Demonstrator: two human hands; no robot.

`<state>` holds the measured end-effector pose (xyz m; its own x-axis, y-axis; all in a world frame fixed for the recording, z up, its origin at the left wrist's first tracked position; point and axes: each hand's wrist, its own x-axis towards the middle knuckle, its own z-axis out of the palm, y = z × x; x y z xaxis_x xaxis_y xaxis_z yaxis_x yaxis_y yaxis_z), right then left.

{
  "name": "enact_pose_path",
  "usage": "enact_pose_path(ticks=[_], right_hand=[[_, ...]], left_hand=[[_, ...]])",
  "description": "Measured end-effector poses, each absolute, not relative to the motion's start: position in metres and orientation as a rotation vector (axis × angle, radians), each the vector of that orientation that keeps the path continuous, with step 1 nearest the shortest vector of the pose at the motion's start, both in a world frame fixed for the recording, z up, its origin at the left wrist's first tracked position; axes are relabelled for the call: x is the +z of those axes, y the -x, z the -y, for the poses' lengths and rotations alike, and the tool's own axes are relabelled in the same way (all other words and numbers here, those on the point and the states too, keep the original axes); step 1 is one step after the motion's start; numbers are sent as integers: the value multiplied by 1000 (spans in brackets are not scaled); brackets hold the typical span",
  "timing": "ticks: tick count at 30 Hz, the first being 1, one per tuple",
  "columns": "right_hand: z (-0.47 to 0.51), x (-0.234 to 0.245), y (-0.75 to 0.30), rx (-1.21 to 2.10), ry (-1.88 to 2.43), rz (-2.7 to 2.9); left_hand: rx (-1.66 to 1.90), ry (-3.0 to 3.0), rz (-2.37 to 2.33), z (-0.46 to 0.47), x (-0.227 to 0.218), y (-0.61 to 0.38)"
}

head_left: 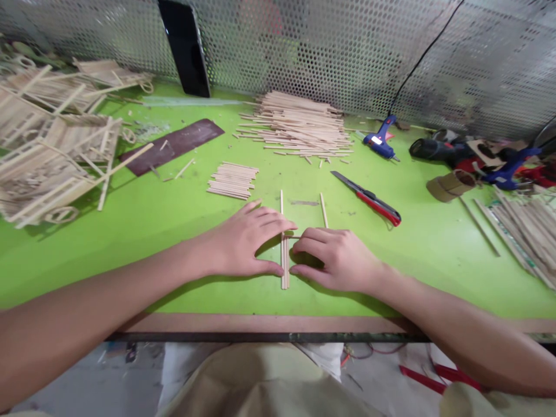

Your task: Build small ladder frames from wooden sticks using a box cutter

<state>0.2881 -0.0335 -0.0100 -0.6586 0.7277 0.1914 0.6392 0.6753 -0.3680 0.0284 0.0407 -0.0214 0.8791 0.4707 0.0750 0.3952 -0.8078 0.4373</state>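
Several thin wooden sticks point(285, 260) lie side by side on the green table, running away from me. A longer stick point(281, 202) forms their left edge, and a short cross stick reaches from them toward my right hand. My left hand point(245, 240) arches over from the left, its thumb against the sticks' near part and its fingertips on their far part. From the right, my right hand point(334, 255) has curled fingers at the cross stick and its thumb beside the bundle. Another upright-running stick point(324, 209) sticks out beyond the right hand, its near end hidden.
Beyond my hands lie a small stick stack point(233, 180) and a large stick pile point(299, 124). A red utility knife point(369, 200) and blue glue gun point(382, 139) lie right. Wooden frames point(56, 145) crowd the left; a phone point(186, 49) leans on the mesh.
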Motion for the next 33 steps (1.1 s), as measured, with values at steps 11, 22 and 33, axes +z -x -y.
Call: enact_pose_path(ticks=[11, 22, 33], right_hand=[[34, -10, -289, 376, 1070, 2563], [33, -10, -288, 380, 1070, 2568], [34, -11, -288, 359, 1061, 2563]], left_hand=[[266, -2624, -637, -41, -24, -28], [268, -2664, -622, -41, -23, -29], [284, -2665, -616, -40, -23, -29]])
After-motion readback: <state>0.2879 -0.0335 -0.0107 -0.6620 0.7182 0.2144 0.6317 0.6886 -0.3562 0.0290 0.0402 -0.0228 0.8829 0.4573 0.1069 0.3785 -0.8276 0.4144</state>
